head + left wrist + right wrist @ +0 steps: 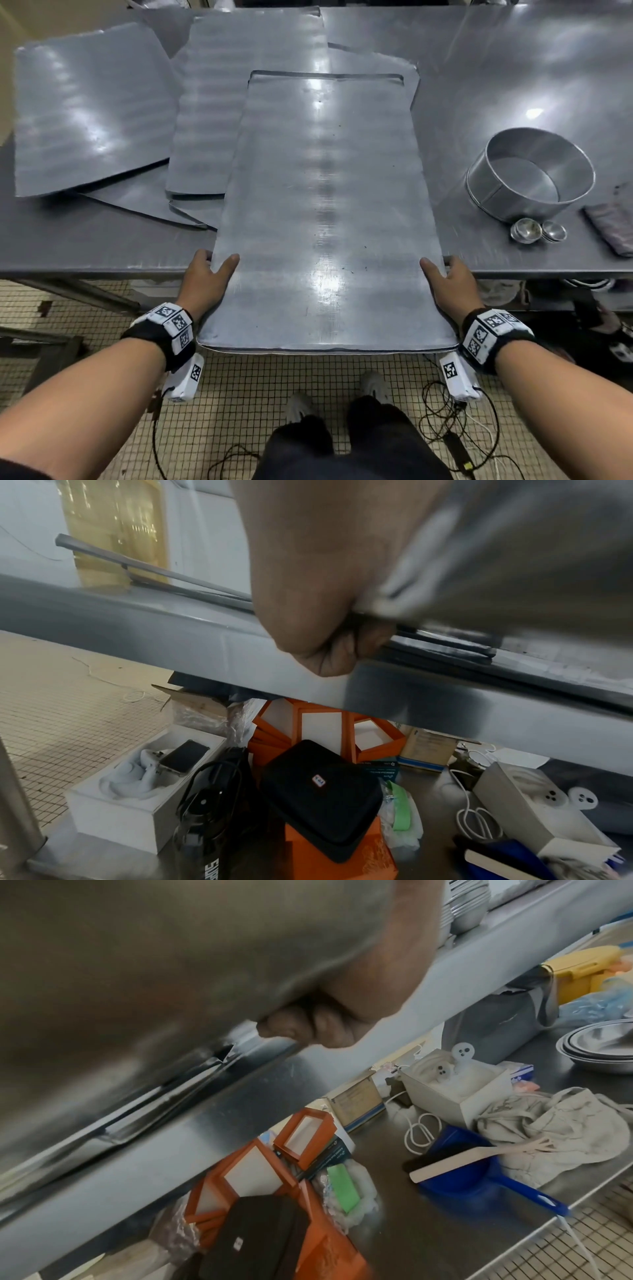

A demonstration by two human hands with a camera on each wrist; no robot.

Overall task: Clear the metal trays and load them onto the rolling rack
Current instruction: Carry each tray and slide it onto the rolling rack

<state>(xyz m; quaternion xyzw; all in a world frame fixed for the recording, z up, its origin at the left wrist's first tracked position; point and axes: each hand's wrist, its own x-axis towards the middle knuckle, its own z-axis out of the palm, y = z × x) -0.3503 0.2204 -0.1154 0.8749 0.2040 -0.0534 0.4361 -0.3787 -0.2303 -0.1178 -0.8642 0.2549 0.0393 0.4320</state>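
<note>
A long flat metal tray [322, 212] lies lengthwise on the steel table [513, 78], its near end jutting out over the floor. My left hand [209, 274] grips its left edge, thumb on top and fingers [329, 653] curled underneath. On the opposite edge my right hand [448, 277] holds it the same way, its fingers [301, 1026] tucked under the rim. More flat trays lie scattered on the table: one [92, 109] at the far left, another [246, 99] overlapping beside it, and others beneath. The rolling rack is not in view.
A round metal ring pan [531, 174], small metal cups [537, 230] and a dark cloth [613, 226] sit on the table's right side. The shelf under the table holds boxes, a black case [322, 796], cables and a blue dustpan [479, 1175]. Cables lie on the tiled floor [239, 394].
</note>
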